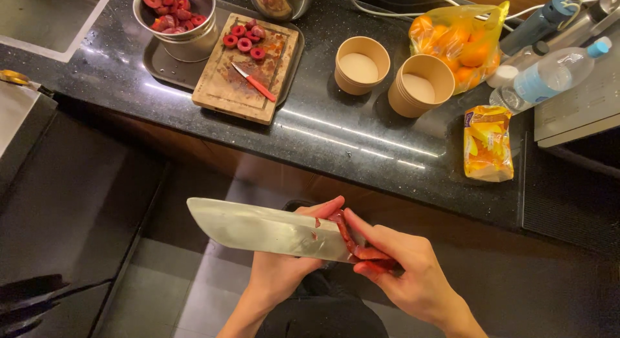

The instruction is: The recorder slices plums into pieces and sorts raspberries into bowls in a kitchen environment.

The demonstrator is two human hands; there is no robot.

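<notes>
Broad steel cleaver blade (261,229): red-smeared, level, flat side up; left hand (284,260) cupped beneath, right hand (403,273) fingers closed on handle end.

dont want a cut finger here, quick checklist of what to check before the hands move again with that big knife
1. Right hand grip at the handle end of the big knife: ok, the fingers are closed there, though red juice covers them.
2. Left hand away from the edge: cannot tell, it sits under and against the flat of the blade, and which side is the edge is unclear.
3. Blade clean: not ok, red smears near the handle.
4. Blade over a surface: not ok, it is held over the floor, off the black counter.
5. Wooden cutting board free: not ok, a small red-handled knife and cut red fruit lie on it.
</notes>
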